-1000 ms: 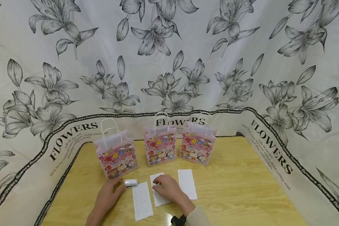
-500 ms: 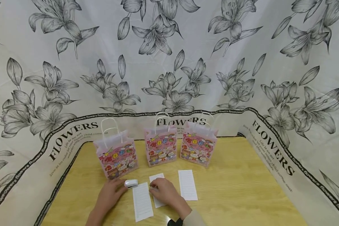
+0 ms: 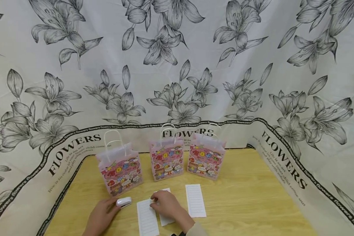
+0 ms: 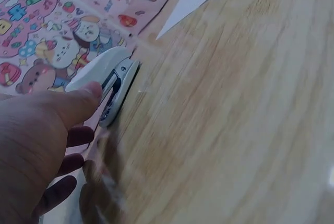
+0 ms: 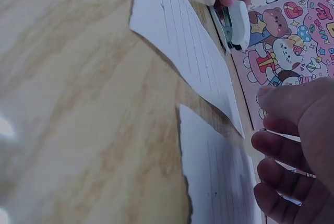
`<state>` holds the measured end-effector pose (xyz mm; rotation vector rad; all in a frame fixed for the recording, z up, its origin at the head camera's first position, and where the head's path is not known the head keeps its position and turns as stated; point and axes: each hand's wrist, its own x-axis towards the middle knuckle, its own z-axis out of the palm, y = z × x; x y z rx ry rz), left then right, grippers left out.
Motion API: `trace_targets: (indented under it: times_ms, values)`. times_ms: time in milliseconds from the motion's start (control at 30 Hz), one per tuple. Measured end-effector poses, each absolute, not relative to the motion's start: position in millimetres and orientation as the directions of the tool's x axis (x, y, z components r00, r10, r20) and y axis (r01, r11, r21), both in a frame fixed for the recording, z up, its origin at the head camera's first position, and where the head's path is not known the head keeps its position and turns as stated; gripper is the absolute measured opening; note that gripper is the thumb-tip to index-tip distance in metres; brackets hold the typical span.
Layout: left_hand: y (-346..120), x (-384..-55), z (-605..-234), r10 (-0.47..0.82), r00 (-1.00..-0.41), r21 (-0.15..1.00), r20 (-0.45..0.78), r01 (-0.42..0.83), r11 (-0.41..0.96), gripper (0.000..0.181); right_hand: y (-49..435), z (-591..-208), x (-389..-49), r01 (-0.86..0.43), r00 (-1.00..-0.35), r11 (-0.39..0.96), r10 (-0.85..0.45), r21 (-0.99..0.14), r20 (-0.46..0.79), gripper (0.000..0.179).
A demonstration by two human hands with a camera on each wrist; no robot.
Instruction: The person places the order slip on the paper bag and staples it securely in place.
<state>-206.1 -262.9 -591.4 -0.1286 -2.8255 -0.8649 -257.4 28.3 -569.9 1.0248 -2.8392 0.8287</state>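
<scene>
At the front left of the table, my left hand (image 3: 100,214) grips a small white stapler (image 3: 123,202). In the left wrist view, the thumb lies on the stapler's (image 4: 116,80) upper part. My right hand (image 3: 166,205) hovers over the middle lined paper strip (image 3: 166,221), hiding part of it. Its fingertips are close to the upper corner of the left lined paper strip (image 3: 147,218). The right wrist view shows that hand's fingers (image 5: 279,148) loosely bent, with nothing visible between them. Further right lies another lined strip (image 3: 195,200).
Three pink cartoon-printed bags with white handles stand along the back: a left bag (image 3: 120,172), a middle bag (image 3: 167,160) and a right bag (image 3: 206,159). A white flower-printed cloth (image 3: 177,108) hangs behind the wooden table (image 3: 247,196).
My left hand has moved left with the stapler, away from the left strip. My right hand has shifted left, towards that strip's upper corner. The head view has tilted slightly up.
</scene>
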Motion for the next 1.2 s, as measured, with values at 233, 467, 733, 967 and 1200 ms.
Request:
trace_targets:
  times_ms: [233,467,733,967,1200]
  values:
    - [-279.7,-198.8,-597.5,-0.034,-0.976,0.572,0.213,0.097,0.814,0.034,19.6,-570.7,-266.9,-0.600,-0.782,0.670,-0.606,-0.437,0.144,0.030]
    - [-287.5,-198.7,-597.2,-0.036,-0.967,0.600,0.250,0.126,0.790,0.034,18.5,-576.8,-275.4,-0.580,-0.796,0.698,-0.596,-0.420,0.109,0.038]
    - [-291.2,-192.7,-593.1,-0.084,-0.977,0.667,0.196,0.070,0.742,0.033,18.2,-584.9,-269.3,-0.556,-0.811,0.694,-0.573,-0.458,0.118,0.036]
    - [-292.0,-204.1,-563.9,-0.091,-0.895,0.648,0.437,0.242,0.722,0.017,14.3,-575.6,-278.2,-0.573,-0.807,0.679,-0.564,-0.459,0.173,0.018]
    - [-295.0,-210.0,-539.7,-0.083,-0.811,0.567,0.579,0.328,0.756,0.017,13.7,-581.7,-271.4,-0.611,-0.785,0.621,-0.555,-0.491,0.275,0.016]
